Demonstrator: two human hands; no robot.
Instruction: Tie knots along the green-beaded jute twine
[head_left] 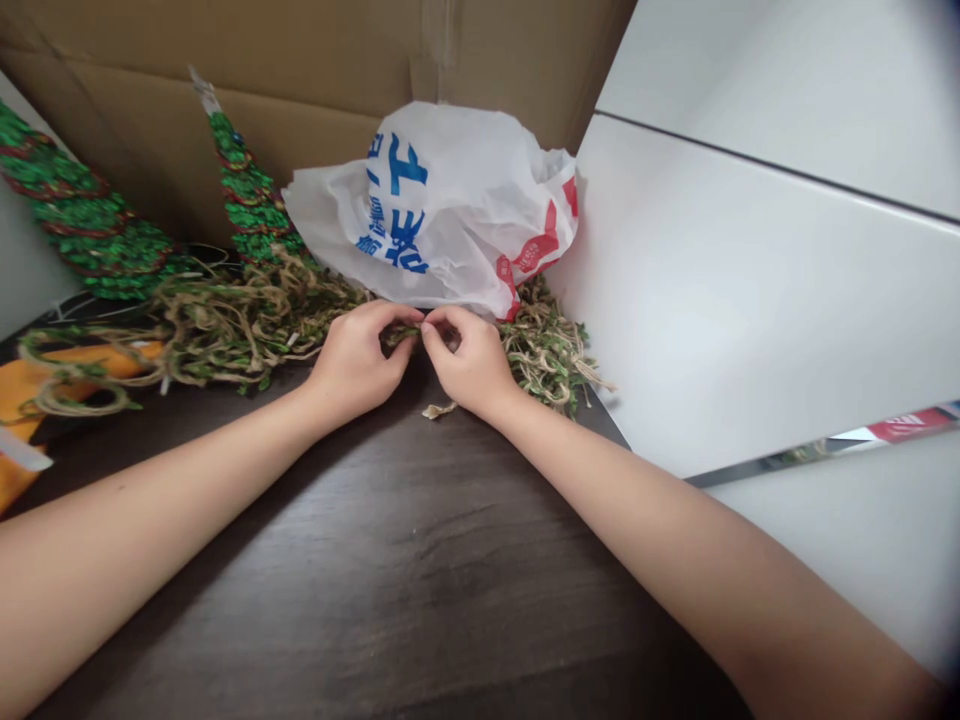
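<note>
Pinching a strand of leafy jute garland with my left hand and right hand, I clamp it between my fingertips, both hands close together at the far edge of the dark wood bench. The garland sprawls left and right beneath a crumpled white plastic bag, with glittery green cone trees to the far left against a cardboard box.

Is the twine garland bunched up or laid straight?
Bunched: the tan twine garland with green leaves lies in tangled loops on the dark wood table, pinched by the left hand and right hand.
</note>
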